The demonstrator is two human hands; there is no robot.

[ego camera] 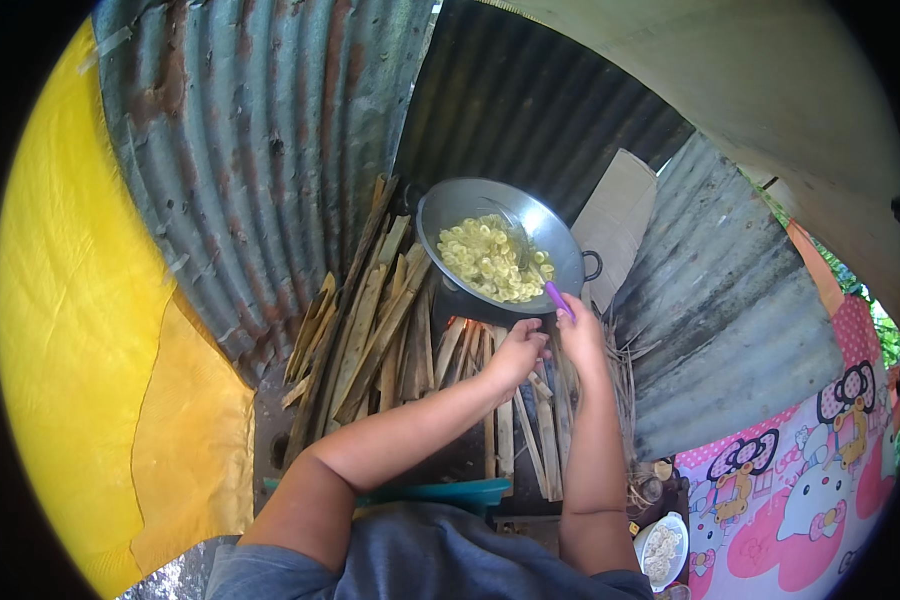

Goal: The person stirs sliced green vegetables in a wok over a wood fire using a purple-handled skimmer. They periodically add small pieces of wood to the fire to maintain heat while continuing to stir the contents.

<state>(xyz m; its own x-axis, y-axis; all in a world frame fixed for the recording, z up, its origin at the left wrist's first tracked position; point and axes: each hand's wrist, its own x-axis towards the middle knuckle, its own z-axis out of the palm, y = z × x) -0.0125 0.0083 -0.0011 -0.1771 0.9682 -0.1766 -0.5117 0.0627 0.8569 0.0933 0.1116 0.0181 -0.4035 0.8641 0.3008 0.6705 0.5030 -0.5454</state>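
A wide metal wok [559,229] with dark loop handles sits over a wood fire. Pale yellow round slices [476,259], which look like banana chips, lie in liquid inside it. My right hand [581,337] grips the purple handle [558,298] of a wire skimmer, whose head [523,247] is among the slices. Below the wok's near rim, my left hand [521,352] is loosely curled with its fingers a little apart, and nothing shows in it. It is close beside my right hand.
Glowing embers [461,322] burn under the wok. Split firewood [367,322] leans at the left, with more sticks [547,442] beneath my arms. Corrugated metal sheets [270,150] and cardboard [619,217] surround the fire. A teal basin [480,491] and a white container of pale pieces [661,551] are nearer me.
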